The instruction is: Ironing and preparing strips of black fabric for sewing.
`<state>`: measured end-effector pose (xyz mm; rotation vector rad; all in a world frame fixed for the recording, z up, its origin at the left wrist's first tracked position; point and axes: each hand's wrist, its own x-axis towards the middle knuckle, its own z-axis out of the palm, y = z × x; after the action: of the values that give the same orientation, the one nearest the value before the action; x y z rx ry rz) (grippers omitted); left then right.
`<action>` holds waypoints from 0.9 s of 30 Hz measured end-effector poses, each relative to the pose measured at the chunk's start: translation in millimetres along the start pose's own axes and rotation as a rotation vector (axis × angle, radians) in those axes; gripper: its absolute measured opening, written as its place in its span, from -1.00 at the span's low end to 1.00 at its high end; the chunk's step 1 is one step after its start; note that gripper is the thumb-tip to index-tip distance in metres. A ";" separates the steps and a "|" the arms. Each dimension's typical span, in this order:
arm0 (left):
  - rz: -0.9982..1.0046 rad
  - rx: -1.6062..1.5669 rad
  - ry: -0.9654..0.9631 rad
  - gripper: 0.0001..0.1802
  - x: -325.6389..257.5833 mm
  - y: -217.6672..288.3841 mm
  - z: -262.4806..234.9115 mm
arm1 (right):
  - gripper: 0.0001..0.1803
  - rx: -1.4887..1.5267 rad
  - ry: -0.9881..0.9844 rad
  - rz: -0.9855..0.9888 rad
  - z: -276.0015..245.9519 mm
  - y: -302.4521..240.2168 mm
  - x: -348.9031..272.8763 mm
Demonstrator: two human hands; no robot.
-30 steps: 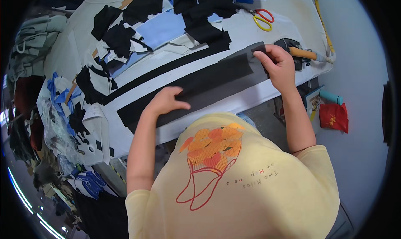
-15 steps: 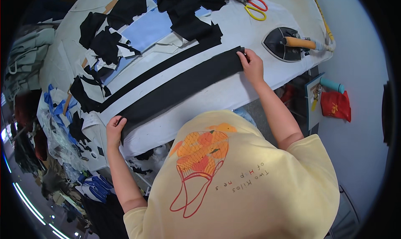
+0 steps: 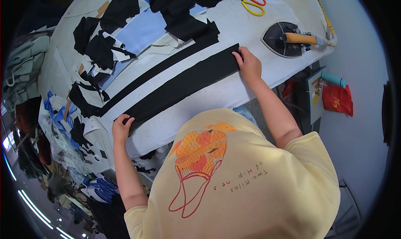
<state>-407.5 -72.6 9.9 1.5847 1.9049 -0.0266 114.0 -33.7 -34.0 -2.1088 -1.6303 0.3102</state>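
Here, left hand (image 3: 122,128) and right hand (image 3: 249,64), each grip pinching black strip (image 3: 181,84) ends.

One red bag, no signs or screens

The small red packet (image 3: 337,100) hangs low beside the table, on the right.

Black strip (image 3: 181,84) (flat) — hands (image 3: 249,64) at ends

Left hand (image 3: 122,128) fingers curled, right hand (image 3: 249,64) seemingly flat, arms spread
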 end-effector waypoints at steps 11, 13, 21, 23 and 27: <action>-0.026 -0.144 -0.022 -0.77 6.0 -0.5 3.5 | -0.78 -0.002 -0.056 0.140 -9.2 -5.6 2.1; -0.036 -0.147 -0.027 -0.78 5.1 -4.7 5.5 | -0.83 0.033 0.081 0.261 -13.8 -3.0 4.6; -0.033 -0.172 -0.018 -0.77 5.3 -14.9 11.8 | -0.52 0.073 -0.141 -0.295 -13.6 -28.9 -42.5; -0.048 -0.213 -0.024 -0.77 6.8 -15.8 14.5 | -0.31 -0.052 -0.178 -0.275 -2.2 -29.0 -46.7; -0.060 -0.278 -0.026 -0.79 6.3 -17.9 16.5 | -0.24 -0.156 -0.195 -0.233 -4.1 -17.7 -38.3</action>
<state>-416.1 -78.7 -12.9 1.3347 1.8456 0.1835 90.2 -67.8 -25.6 -2.0227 -2.0532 0.3302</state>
